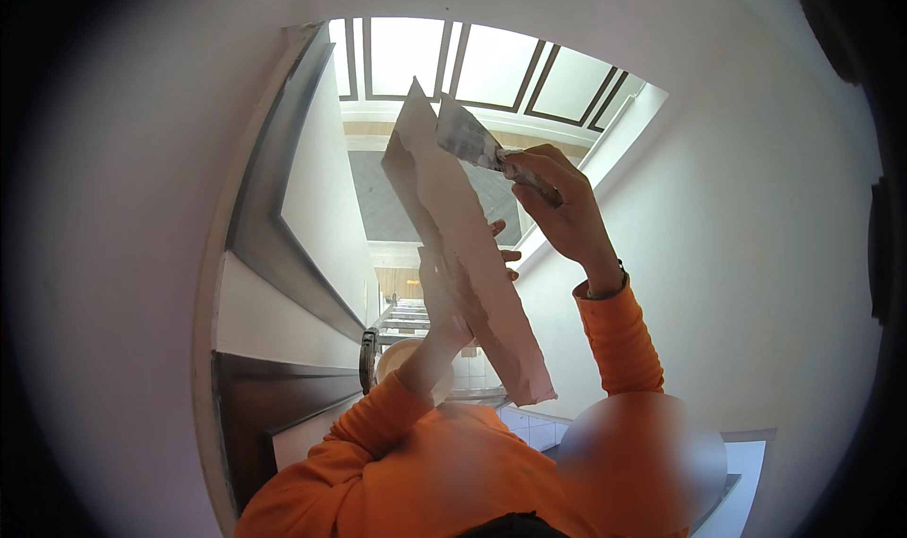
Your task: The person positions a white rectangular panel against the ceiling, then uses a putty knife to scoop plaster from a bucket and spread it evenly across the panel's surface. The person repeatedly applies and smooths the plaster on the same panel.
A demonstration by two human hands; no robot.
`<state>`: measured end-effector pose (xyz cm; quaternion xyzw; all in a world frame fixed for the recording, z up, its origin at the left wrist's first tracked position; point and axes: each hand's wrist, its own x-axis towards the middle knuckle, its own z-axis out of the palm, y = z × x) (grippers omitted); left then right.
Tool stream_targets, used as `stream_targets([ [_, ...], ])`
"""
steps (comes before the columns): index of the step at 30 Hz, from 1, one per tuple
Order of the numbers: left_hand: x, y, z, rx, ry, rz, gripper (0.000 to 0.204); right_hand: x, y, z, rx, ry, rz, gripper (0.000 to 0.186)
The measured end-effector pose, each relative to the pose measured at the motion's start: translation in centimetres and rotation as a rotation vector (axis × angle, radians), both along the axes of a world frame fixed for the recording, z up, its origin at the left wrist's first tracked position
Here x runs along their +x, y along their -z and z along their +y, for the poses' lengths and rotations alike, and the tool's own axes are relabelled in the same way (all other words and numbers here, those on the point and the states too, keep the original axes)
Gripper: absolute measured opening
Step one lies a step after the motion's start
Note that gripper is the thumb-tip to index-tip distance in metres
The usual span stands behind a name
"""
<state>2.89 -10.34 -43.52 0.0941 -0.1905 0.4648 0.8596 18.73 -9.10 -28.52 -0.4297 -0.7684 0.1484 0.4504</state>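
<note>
My left hand [510, 256] is wrapped round a long pale strip of board [472, 245], its fingertips showing past the strip's right edge. The strip looks like a plasterer's board or an offcut; which one I cannot tell. It has an uneven coat on its face and stands tilted, with a pointed far end. In my right hand [572, 207] is a putty knife [470, 139], gripped by its stained handle. Its blade, smeared with white filler, lies over or just above the strip's far right edge; whether they touch is unclear.
Below my left forearm are a metal ladder [407, 317] and a pale round bucket [401, 357], partly hidden. A dark-framed door [274, 217] lies to the left. A bare white wall [718, 255] fills the right. Panelled white wall [491, 61] shows at the far end.
</note>
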Motion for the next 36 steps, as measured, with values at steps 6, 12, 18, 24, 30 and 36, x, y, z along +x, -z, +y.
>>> stream_targets([
  [6,-0.3,-0.8,-0.6,-0.056,0.012,0.028,0.086,0.7,-0.3,0.2,0.112,0.017,-0.142,0.034],
  [12,0.0,-0.5,-0.9,-0.044,0.012,0.001,0.086,1.2,0.0,1.3,0.065,0.016,-0.085,0.033],
  [18,0.1,-0.2,-1.3,-0.023,0.012,0.018,0.087,1.3,-0.2,3.8,0.232,0.024,-0.232,0.031],
  [24,0.0,-0.4,-1.6,-0.057,-0.001,0.069,0.093,2.6,-0.3,5.6,0.359,0.019,-0.264,0.029],
  [30,-0.8,0.1,-1.1,0.046,0.038,0.056,0.096,4.4,-0.9,4.7,0.304,0.090,-0.351,0.029],
  [36,-0.8,0.1,-1.2,0.024,-0.049,0.112,0.093,4.2,-1.8,1.0,0.225,0.181,-0.193,0.036],
])
